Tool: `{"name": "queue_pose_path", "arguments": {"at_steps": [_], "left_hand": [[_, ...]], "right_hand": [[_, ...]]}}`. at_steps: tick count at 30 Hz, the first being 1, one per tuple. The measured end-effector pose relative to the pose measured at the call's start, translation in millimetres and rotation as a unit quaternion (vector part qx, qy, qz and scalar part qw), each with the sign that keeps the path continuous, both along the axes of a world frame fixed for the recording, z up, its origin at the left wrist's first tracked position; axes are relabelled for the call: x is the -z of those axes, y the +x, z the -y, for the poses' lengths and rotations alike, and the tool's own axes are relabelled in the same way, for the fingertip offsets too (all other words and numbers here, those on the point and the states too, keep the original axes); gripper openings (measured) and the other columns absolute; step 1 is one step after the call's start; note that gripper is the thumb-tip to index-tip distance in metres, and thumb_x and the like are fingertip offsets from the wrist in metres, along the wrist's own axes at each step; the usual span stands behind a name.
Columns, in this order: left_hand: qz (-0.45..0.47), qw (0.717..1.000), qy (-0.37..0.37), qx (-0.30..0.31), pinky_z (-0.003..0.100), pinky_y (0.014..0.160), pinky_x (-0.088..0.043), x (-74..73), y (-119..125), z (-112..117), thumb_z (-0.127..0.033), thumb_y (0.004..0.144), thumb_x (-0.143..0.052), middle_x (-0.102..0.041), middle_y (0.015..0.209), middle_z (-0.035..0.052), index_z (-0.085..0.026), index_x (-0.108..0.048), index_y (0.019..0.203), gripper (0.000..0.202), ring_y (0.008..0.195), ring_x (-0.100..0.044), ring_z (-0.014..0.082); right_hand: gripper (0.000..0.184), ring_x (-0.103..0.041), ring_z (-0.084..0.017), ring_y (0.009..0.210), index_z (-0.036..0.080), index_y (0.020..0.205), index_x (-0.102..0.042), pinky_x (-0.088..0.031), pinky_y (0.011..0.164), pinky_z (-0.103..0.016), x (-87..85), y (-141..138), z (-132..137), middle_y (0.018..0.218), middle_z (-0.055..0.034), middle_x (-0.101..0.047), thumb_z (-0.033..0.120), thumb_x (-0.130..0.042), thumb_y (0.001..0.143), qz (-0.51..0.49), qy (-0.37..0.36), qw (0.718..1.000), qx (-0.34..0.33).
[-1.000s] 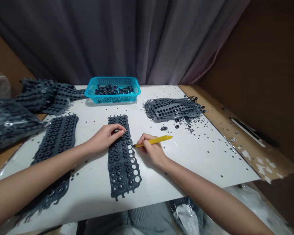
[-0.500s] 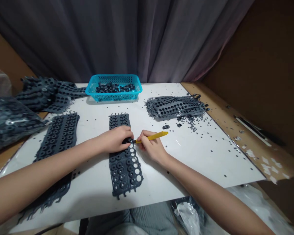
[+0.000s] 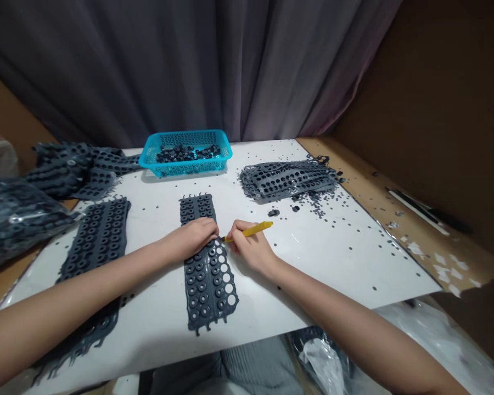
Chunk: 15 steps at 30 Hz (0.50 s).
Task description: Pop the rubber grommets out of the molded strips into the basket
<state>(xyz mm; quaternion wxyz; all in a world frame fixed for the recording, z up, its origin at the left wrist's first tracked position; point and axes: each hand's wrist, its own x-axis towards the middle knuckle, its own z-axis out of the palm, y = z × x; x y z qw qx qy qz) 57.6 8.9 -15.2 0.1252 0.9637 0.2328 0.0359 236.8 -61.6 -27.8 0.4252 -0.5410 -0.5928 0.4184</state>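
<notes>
A dark grey rubber sheet (image 3: pixel 206 285) with rows of moulded rings lies in front of me; round holes run down part of its right edge. Across the sheet's middle rests my left hand (image 3: pixel 198 236), its fingers curled and pinching at the right edge. What exactly lies under the fingertips is hidden. My right hand (image 3: pixel 247 244) is closed round a yellow pen-shaped tool (image 3: pixel 257 228), whose thin dark tip meets the sheet beside my left fingertips. The tip is too small to tell its kind.
A blue basket (image 3: pixel 185 171) of small dark rings stands at the back. Another ringed sheet (image 3: pixel 102 230) lies left, near a plastic bag (image 3: pixel 20 219) of rings. Stacked perforated sheets (image 3: pixel 288 181) and scattered discs lie right. A white-and-black strip (image 3: pixel 420 211) sits at the far right.
The view has shifted slightly. My left fingers have curled in closer at the sheet's edge, and the dark piece seen by them is now hidden. The yellow tool stays at that edge.
</notes>
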Motion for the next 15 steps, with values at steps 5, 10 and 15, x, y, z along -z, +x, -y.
{"name": "queue_pose_path", "arguments": {"at_steps": [5,10,15], "left_hand": [[0.066,0.995,-0.073,-0.025,0.029,0.075,-0.046,4.9,-5.3,-2.2,-0.020,0.093,-0.035,-0.057,0.085,0.0055,-0.015,-0.053,0.088,0.020,0.081,-0.055,0.0167],[0.072,0.994,-0.075,-0.023,0.027,0.074,-0.046,3.2,-6.1,-1.3,-0.020,0.093,-0.036,-0.057,0.085,0.0056,-0.015,-0.054,0.089,0.019,0.081,-0.056,0.0163],[0.023,0.998,-0.056,0.015,0.030,0.077,-0.046,-5.4,-5.0,-3.5,-0.022,0.093,-0.039,-0.059,0.088,0.0069,-0.015,-0.057,0.092,0.019,0.086,-0.056,0.0188]], "right_hand": [[0.021,-0.046,-0.012,0.053,0.018,0.059,-0.050,-0.033,0.053,-0.024,-0.8,0.0,-0.5,0.051,0.0025,-0.048,0.015,-0.041,0.077,0.003,0.000,1.000,0.004],[0.021,-0.046,-0.011,0.051,0.019,0.058,-0.049,-0.034,0.053,-0.024,-0.2,0.5,-0.7,0.050,0.0025,-0.048,0.015,-0.041,0.077,0.003,-0.001,1.000,0.005],[0.017,-0.051,-0.011,0.050,0.018,0.064,-0.054,-0.040,0.052,-0.024,3.6,2.9,-1.2,0.054,0.0009,-0.056,0.017,-0.041,0.075,-0.108,-0.042,0.993,0.004]]}}
